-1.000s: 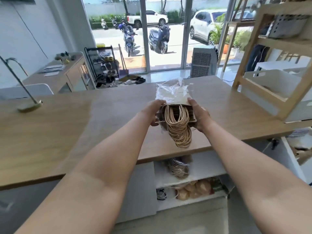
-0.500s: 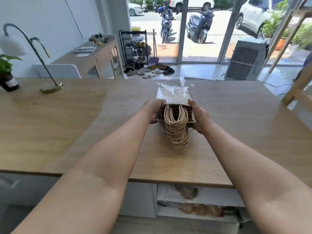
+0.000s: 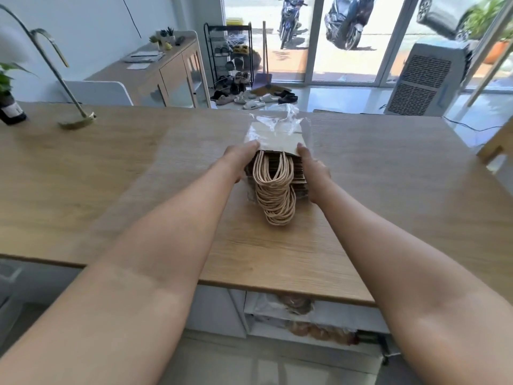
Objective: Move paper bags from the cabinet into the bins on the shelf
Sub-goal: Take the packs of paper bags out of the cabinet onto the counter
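Both hands clasp the bundle of paper bags from its two sides, the left hand and the right hand equally near it, as it rests on the table. Its long axis runs straight away from the person, rope handles pointing back. From the head view the bins and shelf are cut off, and the fingers behind the bundle are hidden.

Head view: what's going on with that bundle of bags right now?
A person holds a plastic-wrapped stack of paper bags between both hands, the left hand and right hand on its sides. It sits on the wooden counter, twine handles toward the camera. More bagged bundles lie in the cabinet below. No shelf bins show in this view.
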Tool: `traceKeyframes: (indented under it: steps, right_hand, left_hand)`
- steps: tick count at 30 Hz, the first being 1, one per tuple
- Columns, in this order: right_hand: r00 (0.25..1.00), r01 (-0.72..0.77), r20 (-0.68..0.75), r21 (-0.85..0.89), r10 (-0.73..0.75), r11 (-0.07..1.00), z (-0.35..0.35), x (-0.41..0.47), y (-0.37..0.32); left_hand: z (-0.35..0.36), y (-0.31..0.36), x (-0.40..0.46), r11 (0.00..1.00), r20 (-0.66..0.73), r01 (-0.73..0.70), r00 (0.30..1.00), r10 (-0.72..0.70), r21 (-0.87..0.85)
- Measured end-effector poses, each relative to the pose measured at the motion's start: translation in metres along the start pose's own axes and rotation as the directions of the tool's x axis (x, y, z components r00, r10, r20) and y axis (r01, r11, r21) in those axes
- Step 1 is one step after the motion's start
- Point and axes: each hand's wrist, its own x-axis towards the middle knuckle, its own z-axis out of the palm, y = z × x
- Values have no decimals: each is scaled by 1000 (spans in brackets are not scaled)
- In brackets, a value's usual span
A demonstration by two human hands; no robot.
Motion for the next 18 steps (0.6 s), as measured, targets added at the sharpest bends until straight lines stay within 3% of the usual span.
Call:
traceKeyframes:
  steps: [8,18]
  right_hand:
    - [998,51,-42,-50,-54,997,-5,-19,7]
    - [987,126,-85,-87,-133,988,-45,-109,44]
  left_hand:
    - [6,-15,-10,998,-187,-57,980,62,35]
    - [3,-65,-94,976,-128,-62,988,90,209]
